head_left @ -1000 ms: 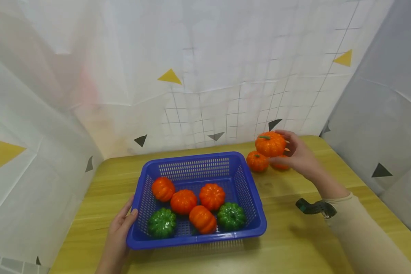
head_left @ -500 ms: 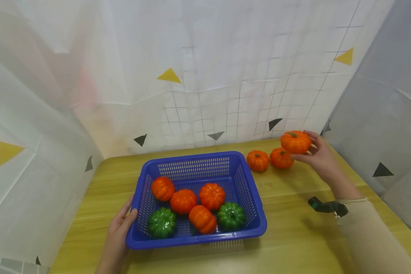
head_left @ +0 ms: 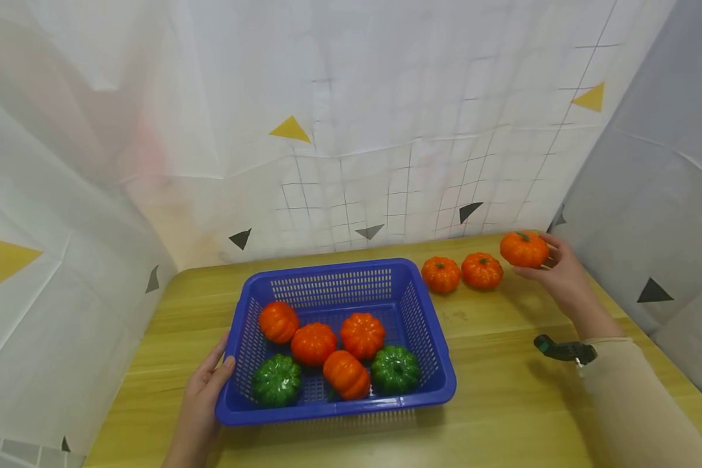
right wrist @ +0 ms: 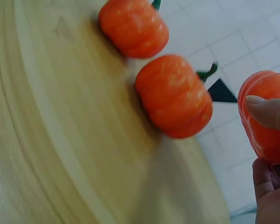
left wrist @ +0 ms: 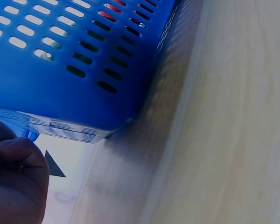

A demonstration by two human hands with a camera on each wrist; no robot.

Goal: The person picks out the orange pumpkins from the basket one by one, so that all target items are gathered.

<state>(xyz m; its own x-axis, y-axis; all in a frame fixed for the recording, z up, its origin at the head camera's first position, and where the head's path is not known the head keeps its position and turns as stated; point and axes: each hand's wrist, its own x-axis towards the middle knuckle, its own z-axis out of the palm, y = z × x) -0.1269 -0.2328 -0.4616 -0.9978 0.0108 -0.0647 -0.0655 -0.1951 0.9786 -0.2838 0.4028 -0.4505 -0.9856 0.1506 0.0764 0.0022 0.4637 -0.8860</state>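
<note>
My right hand (head_left: 561, 276) holds an orange toy pumpkin (head_left: 524, 249) with a green stem at the table's back right. In the right wrist view, the thumb lies across that pumpkin (right wrist: 266, 119), and fingers support it from the other side. It appears slightly above the table. Two more orange pumpkins, one nearer (head_left: 482, 270) and one farther left (head_left: 441, 274), stand side by side to its left. My left hand (head_left: 201, 390) grips the left rim of a blue plastic basket (head_left: 339, 408), thumb at the edge. Inside the basket lie several orange pumpkins (head_left: 363, 336) and two green ones (head_left: 395, 370).
Everything stands on a yellowish wood-grain table (head_left: 491, 403). White sheets with printed triangles hang as a back wall (head_left: 351, 130) and at both sides. A dark device (head_left: 564, 350) is strapped at the right wrist, by a beige sleeve (head_left: 637, 403).
My right hand has carried the pumpkin rightward and lowered it, past the two standing pumpkins, uncovering the right one. The left hand and basket stay put.
</note>
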